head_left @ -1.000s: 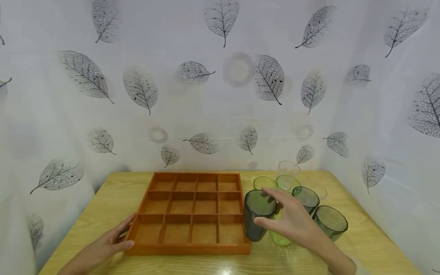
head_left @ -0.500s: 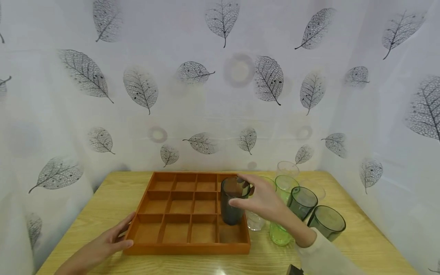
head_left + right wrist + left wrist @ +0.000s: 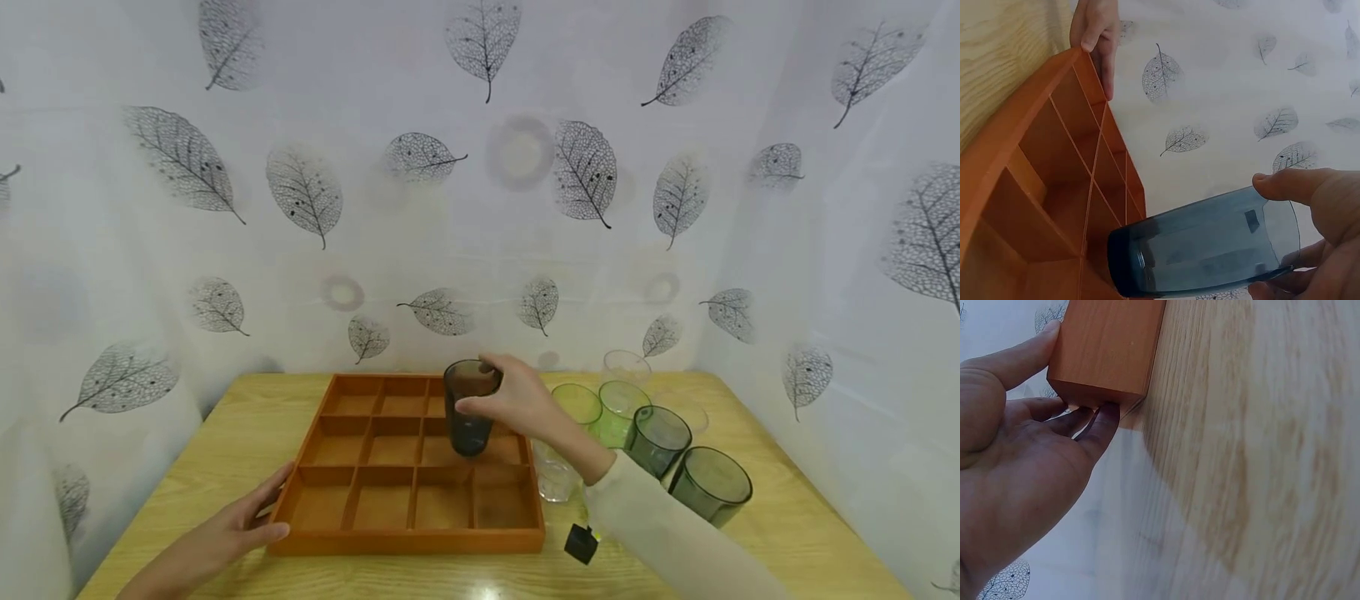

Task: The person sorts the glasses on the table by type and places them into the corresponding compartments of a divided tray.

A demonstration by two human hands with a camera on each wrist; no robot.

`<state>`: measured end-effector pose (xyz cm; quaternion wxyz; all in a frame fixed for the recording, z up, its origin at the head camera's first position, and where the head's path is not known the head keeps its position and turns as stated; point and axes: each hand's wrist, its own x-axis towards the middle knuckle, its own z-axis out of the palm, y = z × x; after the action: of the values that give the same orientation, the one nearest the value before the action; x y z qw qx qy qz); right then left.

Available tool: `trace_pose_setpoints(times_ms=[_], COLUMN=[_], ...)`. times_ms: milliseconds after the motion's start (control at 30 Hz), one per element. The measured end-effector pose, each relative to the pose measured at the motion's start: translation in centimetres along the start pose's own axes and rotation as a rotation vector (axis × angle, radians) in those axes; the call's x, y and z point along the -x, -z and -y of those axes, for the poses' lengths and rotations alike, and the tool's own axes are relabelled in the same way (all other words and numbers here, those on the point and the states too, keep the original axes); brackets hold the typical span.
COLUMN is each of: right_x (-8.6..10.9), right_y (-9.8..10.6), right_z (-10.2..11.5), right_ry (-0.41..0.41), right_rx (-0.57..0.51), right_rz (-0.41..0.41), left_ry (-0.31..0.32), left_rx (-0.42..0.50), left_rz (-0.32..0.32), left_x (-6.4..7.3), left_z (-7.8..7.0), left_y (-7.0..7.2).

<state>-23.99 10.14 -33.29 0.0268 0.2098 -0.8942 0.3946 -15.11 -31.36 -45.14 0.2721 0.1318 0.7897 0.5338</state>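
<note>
In the head view, my right hand (image 3: pixel 521 398) holds a dark grey-blue tinted drinking glass (image 3: pixel 468 417) by its upper part, thumb on one side and fingers on the other. The glass is over the right part of a reddish-brown wooden compartment tray (image 3: pixel 405 543), its base down. The right wrist view has the glass (image 3: pixel 1204 247) lying across the picture, its thick base toward the tray (image 3: pixel 997 156). My left hand (image 3: pixel 232 527) grips the tray's front left corner. In the left wrist view its thumb and fingertips rest against the tray's end (image 3: pixel 1107 347).
Right of the tray stand two smoky grey glasses (image 3: pixel 712 487), two green glasses (image 3: pixel 624 404) and several clear ones (image 3: pixel 555 479), partly behind my right arm. A small black object (image 3: pixel 582 543) hangs by my right sleeve. A leaf-patterned curtain (image 3: pixel 450 208) closes off the table's back (image 3: pixel 247 408).
My right hand has carried the dark glass from beside the tray leftward and away from me, over the compartments. The left hand has stayed at the tray's corner.
</note>
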Motion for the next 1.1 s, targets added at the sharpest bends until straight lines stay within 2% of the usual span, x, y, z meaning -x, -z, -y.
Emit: trace_pose_setpoints(times_ms=[167,500,667,1100], right_x=[-2.5,-7.1,-8.4,-11.1], right_y=[-0.9,-3.3,-4.4,-7.6], right_z=[0.3,1.0,1.4,1.1], right_ry=[-0.005,-0.049,-0.07,-0.06], right_rx=[0.018,-0.026,-0.059,-0.108], right_rz=[0.001,0.008,0.011,-0.057], left_ry=[0.004,0.01,-0.005,-0.017], left_rx=[0.001,-0.002,-0.007,0.022], left_rz=[-0.009,-0.01,-0.01,-0.004], left_x=[-0.1,0.0,0.0,0.0], left_z=[-0.1,-0.1,0.0,0.2], left_y=[0.0,0.2,0.2,0.1])
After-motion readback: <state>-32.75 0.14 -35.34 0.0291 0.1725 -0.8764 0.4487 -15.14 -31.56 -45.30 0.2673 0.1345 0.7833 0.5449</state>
